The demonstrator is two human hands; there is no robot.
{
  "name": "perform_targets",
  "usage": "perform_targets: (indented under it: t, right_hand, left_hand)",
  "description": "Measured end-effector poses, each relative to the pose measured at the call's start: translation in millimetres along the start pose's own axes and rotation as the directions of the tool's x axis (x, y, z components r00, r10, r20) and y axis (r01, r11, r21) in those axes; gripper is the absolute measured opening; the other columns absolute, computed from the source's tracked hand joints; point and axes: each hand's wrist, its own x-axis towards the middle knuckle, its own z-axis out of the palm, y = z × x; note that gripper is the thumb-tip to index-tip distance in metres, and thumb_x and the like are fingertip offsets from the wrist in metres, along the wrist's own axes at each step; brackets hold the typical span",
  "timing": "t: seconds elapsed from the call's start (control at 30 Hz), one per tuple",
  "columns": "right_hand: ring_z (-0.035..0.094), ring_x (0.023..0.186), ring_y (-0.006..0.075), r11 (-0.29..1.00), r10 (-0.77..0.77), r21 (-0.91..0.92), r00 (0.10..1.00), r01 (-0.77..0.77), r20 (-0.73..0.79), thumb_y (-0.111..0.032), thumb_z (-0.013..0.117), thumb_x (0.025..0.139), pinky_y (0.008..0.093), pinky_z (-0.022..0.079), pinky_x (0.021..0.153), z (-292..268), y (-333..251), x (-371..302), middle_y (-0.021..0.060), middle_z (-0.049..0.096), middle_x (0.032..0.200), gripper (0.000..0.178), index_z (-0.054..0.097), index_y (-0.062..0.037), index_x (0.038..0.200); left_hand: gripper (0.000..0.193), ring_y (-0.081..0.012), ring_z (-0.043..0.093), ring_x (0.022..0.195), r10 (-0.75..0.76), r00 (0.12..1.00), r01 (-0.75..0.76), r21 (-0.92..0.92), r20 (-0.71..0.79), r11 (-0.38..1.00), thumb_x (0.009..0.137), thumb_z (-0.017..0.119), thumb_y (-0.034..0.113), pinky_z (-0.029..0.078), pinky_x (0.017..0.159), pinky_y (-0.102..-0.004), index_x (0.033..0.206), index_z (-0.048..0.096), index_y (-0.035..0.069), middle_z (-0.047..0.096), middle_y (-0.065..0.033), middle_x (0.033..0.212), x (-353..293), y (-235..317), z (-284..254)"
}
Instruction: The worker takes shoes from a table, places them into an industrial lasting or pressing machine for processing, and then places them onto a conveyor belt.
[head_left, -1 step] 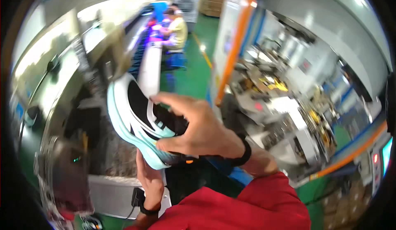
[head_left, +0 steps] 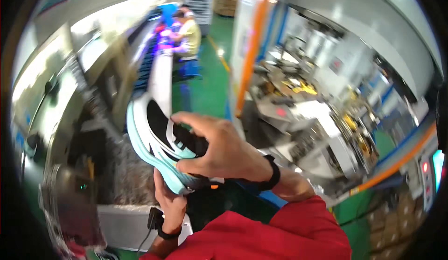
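A sneaker (head_left: 143,128) in white, black and mint green is held up in front of me, tilted, with its toe pointing up and left. My right hand (head_left: 227,151) grips it from the right, thumb on the near side and fingers across the far side by the opening. From below, my left hand (head_left: 171,207) bears the heel end of the sole; most of its fingers are hidden behind the shoe. Each wrist carries a black band.
A conveyor line (head_left: 162,80) runs away at the left, with a seated person (head_left: 189,38) in yellow beside it. To the right stands a machine bench (head_left: 322,120) with metal parts, behind an orange post (head_left: 252,50). A dark clear-sided box (head_left: 77,204) is near left.
The surroundings have shifted left in the picture as my view turned slightly. The sneaker sits a little lower and further right, in the same two-handed hold.
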Motion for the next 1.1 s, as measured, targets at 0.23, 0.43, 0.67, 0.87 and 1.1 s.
perform_targets:
  t: [0.23,0.43,0.67,0.87,1.1]
  right_hand:
    - [0.058,0.108,0.019,0.725,0.537,0.621,0.808,-0.296,-0.242,-0.024,0.081,0.074,0.0313,0.048,0.092,-85.5,103.7,-220.2,0.0106,0.059,0.118,0.083,0.039,-0.0064,0.143]
    - [0.057,0.097,0.0136,0.71,0.683,0.613,0.128,-0.346,-0.719,-0.005,0.077,0.069,0.0278,0.048,0.086,-155.0,134.5,-336.4,0.0058,0.06,0.11,0.062,0.056,-0.0014,0.127]
    - [0.058,0.09,0.0119,0.761,0.405,0.456,-0.211,-0.463,-0.89,0.001,0.068,0.072,0.026,0.048,0.082,-224.4,154.9,-460.8,0.0042,0.062,0.105,0.048,0.06,0.0002,0.119]
    - [0.057,0.093,0.0164,0.711,0.242,0.46,-0.43,-0.532,-0.87,0.004,0.065,0.071,0.0279,0.048,0.084,-233.0,139.3,-487.3,0.0075,0.058,0.11,0.048,0.058,0.002,0.119]
    - [0.057,0.092,0.018,0.499,0.039,0.441,-0.489,-0.746,-0.871,0.0,0.066,0.071,0.0305,0.048,0.085,-258.2,126.3,-503.1,0.0097,0.06,0.107,0.048,0.057,0.004,0.118]
  left_hand:
    - [0.04,-0.0187,0.061,0.104,-0.253,0.81,0.498,-0.392,0.529,0.773,0.093,0.06,0.014,0.048,0.091,-0.0327,0.128,0.05,-0.002,0.062,-0.0103,0.115,-15.8,-82.8,176.0]
    - [0.059,-0.0164,0.055,0.111,-0.256,0.52,0.229,0.156,0.815,0.961,0.092,0.065,0.022,0.045,0.097,-0.0321,0.141,0.041,-0.002,0.059,-0.0119,0.123,-50.3,-122.4,331.9]
    - [0.089,-0.0241,0.056,0.118,-0.481,0.271,0.386,0.364,0.834,0.848,0.084,0.071,0.043,0.046,0.095,-0.0326,0.147,0.03,-0.004,0.058,-0.0201,0.128,-70.0,-224.9,515.1]
    - [0.08,-0.04,0.06,0.108,-0.361,0.589,-0.044,0.475,0.723,0.879,0.076,0.074,0.037,0.048,0.093,-0.044,0.131,0.042,-0.011,0.06,-0.03,0.116,-44.0,-363.5,644.3]
    - [0.059,-0.0451,0.056,0.111,-0.551,0.605,-0.116,0.749,0.575,0.653,0.076,0.065,0.012,0.048,0.093,-0.0492,0.126,0.038,-0.006,0.052,-0.0299,0.125,-16.7,-396.0,700.1]
